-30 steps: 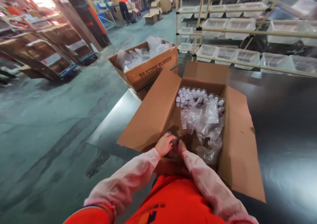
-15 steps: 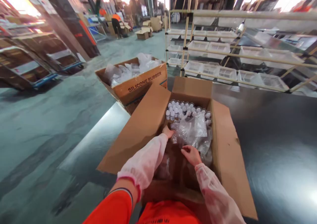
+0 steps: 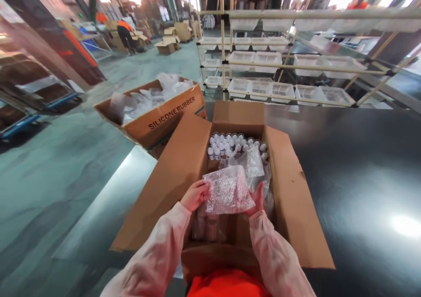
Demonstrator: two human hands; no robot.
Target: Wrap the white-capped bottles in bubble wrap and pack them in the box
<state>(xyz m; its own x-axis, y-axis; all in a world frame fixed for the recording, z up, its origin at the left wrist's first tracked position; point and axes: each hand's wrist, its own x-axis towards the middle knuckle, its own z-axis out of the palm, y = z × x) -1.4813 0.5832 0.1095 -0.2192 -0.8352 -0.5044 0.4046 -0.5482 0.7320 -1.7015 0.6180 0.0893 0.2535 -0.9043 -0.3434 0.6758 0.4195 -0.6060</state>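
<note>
Bubble-wrap piece (image 3: 226, 189), perhaps a pouch, between both hands (image 3: 195, 195)

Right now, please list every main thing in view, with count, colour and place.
Open carton: one, brown, on table
Bubble wrap: one, clear, above carton's middle
White-capped containers: many, white tops, carton's far end
Loose wrap: several, clear, inside carton
SILICONE RUBBER box: one, orange-brown, left beyond carton
Plastic heap: one, clear, in that box
Table: one, dark, under carton
Rack: one or more, cream, beyond table
Baskets: many, white, on rack
Trolleys: count unclear, partly blue, far left
Background cartons: several, brown, on floor
Co-workers: at least three, orange tops, background
Left hand: one, pale sleeve, bubble wrap's left edge
Right hand: one, pale sleeve, bubble wrap's right edge
</note>
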